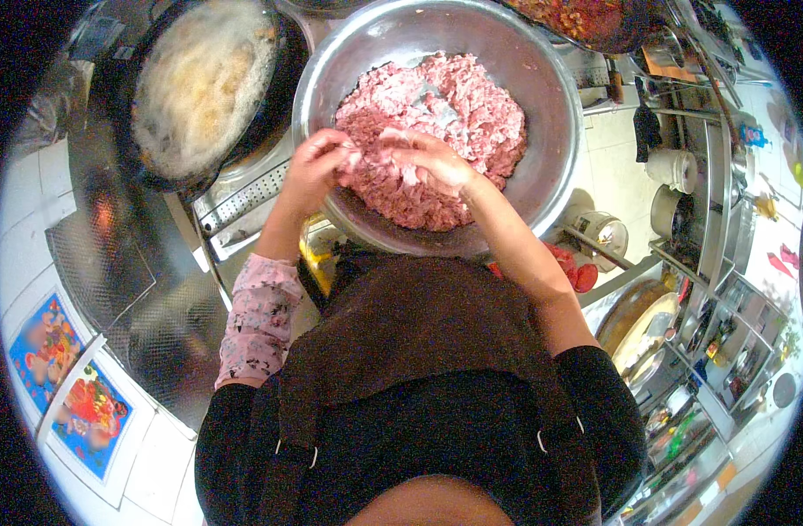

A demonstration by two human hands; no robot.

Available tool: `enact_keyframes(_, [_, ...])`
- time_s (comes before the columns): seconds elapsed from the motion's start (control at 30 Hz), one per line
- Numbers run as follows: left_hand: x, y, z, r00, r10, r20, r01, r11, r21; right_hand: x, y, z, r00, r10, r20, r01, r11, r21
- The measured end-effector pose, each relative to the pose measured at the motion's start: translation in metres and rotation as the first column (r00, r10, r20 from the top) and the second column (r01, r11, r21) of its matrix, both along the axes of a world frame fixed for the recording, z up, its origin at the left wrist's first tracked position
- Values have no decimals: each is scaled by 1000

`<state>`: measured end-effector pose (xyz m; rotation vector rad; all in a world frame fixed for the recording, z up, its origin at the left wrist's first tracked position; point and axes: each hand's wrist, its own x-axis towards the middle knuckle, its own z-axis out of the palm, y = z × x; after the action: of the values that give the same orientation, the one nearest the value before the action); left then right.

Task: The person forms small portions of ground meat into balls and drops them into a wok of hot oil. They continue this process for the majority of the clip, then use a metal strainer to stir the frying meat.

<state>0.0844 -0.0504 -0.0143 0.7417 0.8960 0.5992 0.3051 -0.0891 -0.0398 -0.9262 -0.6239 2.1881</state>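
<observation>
A large steel bowl stands before me with a mound of raw minced meat spread over its bottom. My left hand is over the bowl's left side, its fingers curled together with a bit of pink mince at the tips. My right hand lies over the middle of the mince, fingers pointing left, with mince stuck to them and under the palm. The fingertips of both hands are close together. Whether my right hand grips any mince is hard to tell.
Left of the bowl, a black wok holds bubbling, foamy oil. Another pan of reddish food is at the top right. A perforated metal strip lies between wok and bowl. White buckets and metal shelving are at the right.
</observation>
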Motion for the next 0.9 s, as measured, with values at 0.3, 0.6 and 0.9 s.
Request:
enact_keyframes(0.3, [-83,40,44,948,275,161,-284,958,34,16,-11,-28,408,-95,908,-664,651,367])
enact_keyframes(0.6, [-186,73,27,698,440,-565,-267,892,364,8,-10,36,186,62,981,-667,741,79])
enact_keyframes(0.9, [-287,112,2,-107,452,-886,475,806,354,-8,0,9,996,11,85,-26,985,173])
